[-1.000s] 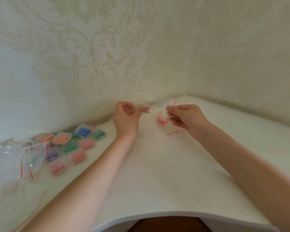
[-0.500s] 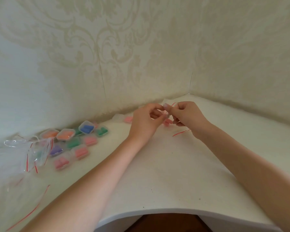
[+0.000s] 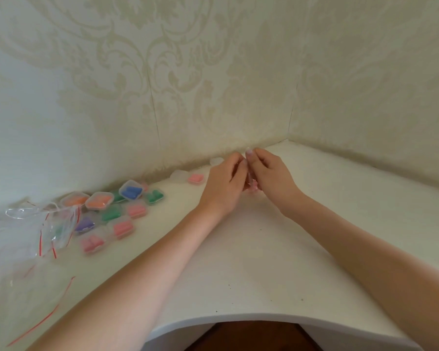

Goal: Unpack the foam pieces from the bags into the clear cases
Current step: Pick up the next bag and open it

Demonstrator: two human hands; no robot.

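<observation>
Hands meet at the back of the counter (image 3: 251, 262), right in the corner where the two papered walls join. Left hand (image 3: 223, 183) and right hand (image 3: 270, 177) are fingertip to fingertip, both with fingers curled, pinching one small clear bag (image 3: 250, 179) between them. Something pink shows low in that bag, just under the knuckles, probably foam, though it is too hidden to say for sure.

Just left of the left hand, one closed case (image 3: 196, 178) with pink foam sits alone near the wall. Beside it, two pale clear shapes (image 3: 179, 175) lie against the wall base, too faint to name.

Further left, the main cluster of cases (image 3: 117, 211), and here is the count by colour: two orange at the back, one blue tilted up on the others, three green as far as can be made out, one purple, three pink toward the front. That makes ten there, eleven filled cases with the lone pink one.

At the far left edge, a loose heap of clear bags (image 3: 36, 231) with red seal strips overlaps the purple case and the cluster's left side; their number cannot be told. One red strip (image 3: 42, 323) lies apart on the counter, nearer the front edge.
</observation>
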